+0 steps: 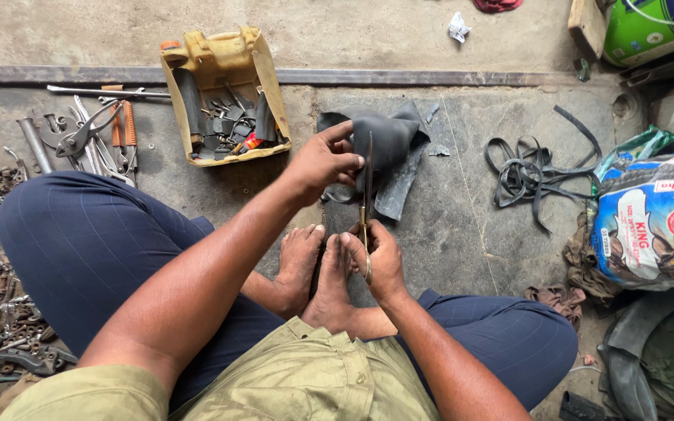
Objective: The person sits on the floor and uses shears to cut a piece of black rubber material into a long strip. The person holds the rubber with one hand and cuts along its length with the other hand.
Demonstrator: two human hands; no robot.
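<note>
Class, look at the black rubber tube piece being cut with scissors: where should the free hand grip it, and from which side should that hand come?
Grip the black rubber piece at its upper folded edge, left of the scissors, as the left hand does. Come from the left: the blades point up along that side of the sheet, and the right hand works the handles below. The rest hangs limp, so pinching near the cut probably keeps it taut.

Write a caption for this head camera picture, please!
Left hand holds black rubber piece while right hand cuts it with scissors.
</note>
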